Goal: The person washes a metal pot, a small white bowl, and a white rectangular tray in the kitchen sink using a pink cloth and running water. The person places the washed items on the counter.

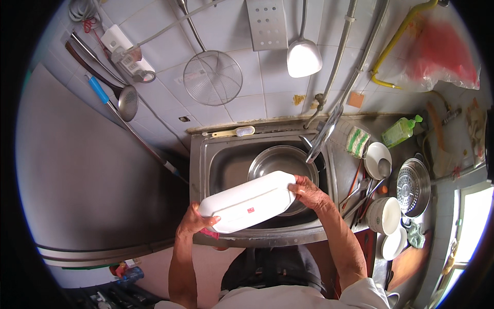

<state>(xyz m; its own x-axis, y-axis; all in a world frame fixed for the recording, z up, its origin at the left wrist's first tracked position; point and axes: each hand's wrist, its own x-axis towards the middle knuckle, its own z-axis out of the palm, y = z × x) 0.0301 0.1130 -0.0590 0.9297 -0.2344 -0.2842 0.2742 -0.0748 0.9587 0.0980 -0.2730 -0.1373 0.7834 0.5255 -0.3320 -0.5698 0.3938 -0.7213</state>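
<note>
Both hands hold a long white dish (247,204) tilted above the sink, its underside with a small red mark facing up. My left hand (196,221) grips the dish's left end, thumb on top. At the right end, my right hand (308,193) clasps the rim. A bit of pink cloth (210,233) shows beneath the left end; whether my hand holds it, I cannot tell. Below the dish, a round metal basin (266,158) sits in the stainless steel sink (227,158), partly hidden. The chrome faucet (324,133) reaches over the basin from the back right.
Right of the sink are a white bowl (382,216), a small plate (372,152), a ladle (384,168), a steamer insert (411,185) and a green soap bottle (399,131). A brush (235,131) lies on the back ledge. A large grey metallic surface (96,174) stands left.
</note>
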